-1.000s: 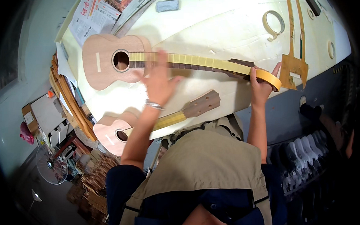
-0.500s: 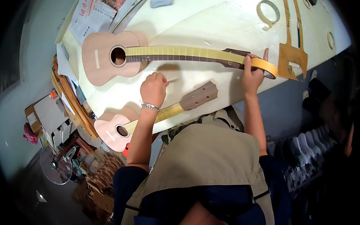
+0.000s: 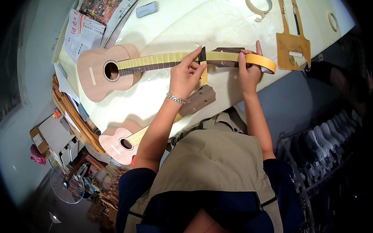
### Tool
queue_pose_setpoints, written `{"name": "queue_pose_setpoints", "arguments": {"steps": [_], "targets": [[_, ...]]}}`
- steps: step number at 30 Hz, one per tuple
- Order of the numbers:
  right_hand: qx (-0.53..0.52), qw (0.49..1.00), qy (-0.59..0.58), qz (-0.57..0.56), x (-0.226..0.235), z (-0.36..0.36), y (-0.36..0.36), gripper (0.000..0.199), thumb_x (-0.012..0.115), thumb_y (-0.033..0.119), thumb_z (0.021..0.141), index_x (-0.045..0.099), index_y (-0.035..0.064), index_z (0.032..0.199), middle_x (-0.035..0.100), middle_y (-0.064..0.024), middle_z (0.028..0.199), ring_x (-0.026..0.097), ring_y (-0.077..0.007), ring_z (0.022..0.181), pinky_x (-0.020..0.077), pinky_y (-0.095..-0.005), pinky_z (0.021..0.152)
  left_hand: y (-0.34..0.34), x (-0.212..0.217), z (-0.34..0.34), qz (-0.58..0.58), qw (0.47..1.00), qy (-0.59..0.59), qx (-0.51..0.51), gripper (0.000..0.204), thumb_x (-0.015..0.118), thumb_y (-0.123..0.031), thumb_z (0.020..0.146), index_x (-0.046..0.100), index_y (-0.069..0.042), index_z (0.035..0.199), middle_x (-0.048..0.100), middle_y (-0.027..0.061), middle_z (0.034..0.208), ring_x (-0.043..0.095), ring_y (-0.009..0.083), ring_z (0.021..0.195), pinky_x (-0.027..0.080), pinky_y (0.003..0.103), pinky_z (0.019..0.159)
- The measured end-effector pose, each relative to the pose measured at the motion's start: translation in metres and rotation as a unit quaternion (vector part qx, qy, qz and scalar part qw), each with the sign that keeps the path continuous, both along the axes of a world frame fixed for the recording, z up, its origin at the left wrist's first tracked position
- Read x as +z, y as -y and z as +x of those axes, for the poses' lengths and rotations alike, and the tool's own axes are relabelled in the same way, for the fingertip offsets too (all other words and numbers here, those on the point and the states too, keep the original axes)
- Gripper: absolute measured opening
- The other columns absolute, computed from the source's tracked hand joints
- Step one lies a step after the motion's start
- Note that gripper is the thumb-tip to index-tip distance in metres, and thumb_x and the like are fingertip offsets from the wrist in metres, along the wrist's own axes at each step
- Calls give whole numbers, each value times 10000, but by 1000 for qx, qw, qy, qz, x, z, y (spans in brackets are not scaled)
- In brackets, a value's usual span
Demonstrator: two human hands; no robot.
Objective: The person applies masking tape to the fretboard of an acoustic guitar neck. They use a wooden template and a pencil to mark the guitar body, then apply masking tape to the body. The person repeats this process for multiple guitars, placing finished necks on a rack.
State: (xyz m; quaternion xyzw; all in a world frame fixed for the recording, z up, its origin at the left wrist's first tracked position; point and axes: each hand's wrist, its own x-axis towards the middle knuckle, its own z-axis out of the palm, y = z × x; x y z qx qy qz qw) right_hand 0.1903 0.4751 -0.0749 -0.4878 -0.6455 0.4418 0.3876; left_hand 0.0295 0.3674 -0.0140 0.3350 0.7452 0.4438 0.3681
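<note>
Pale sheeting covers the worktable before me, and at its far left side lie some newspapers and a small grey block. Nearer to the person, the larger ukulele-shaped instrument lies face up, its body to the left and its head under the right hand. Along its neck runs a yellow tape strip, which leads to the tape roll. This roll the right hand grips between thumb and fingers, with one finger stretched out. The left hand pinches with thumb and forefinger a narrow piece, dark above and yellow below, placed across the strip; what it is exactly, I cannot tell. A smaller instrument rests close to the table's near edge, its neck partly hidden by the left forearm.
</note>
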Motion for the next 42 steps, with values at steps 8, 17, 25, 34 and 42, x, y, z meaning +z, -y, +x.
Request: {"name": "queue_pose_setpoints", "arguments": {"steps": [8, 17, 25, 34, 42], "targets": [[265, 917, -18, 296, 91, -14, 47, 485, 471, 337, 908, 440, 48, 1297, 559, -119, 1209, 549, -263, 1069, 209, -481, 1071, -1, -1, 2, -22, 999, -18, 16, 475, 688, -64, 798, 555, -78, 1254, 616, -4, 666, 502, 5, 551, 428, 173, 508], [58, 927, -327, -172, 96, -28, 41, 602, 517, -135, 785, 242, 30, 1295, 591, -177, 1146, 529, -257, 1159, 267, -405, 1082, 62, 0, -28, 75, 946, -302, -93, 498, 787, -155, 676, 609, -73, 1133, 674, 61, 896, 643, 211, 815, 522, 298, 674], [130, 930, -327, -103, 99, -37, 59, 584, 517, -161, 767, 262, 33, 1254, 582, -182, 1163, 527, -284, 1167, 235, -440, 1105, 26, 38, 18, 31, 923, 334, 190, 277, 666, -35, 823, 549, 19, 1068, 614, 83, 949, 610, 123, 854, 545, 267, 796], [-12, 575, -752, -324, 80, 52, -28, 542, 531, 18, 835, 346, -45, 1339, 489, -161, 1328, 417, -233, 1285, 100, -454, 1141, 127, 33, -127, 30, 972, 25, 232, 33, 708, 8, 764, 679, -3, 775, 664, 82, 836, 619, 105, 722, 532, 233, 674], [146, 896, 302, 291, 46, 6, -6, 832, 674, 178, 831, 137, -41, 1427, 579, -155, 1204, 560, -172, 1128, 146, -394, 1115, 132, -2, -203, 74, 955, -272, 90, 148, 790, -129, 675, 750, -139, 817, 506, 44, 1102, 505, 189, 1039, 414, 320, 909]]}}
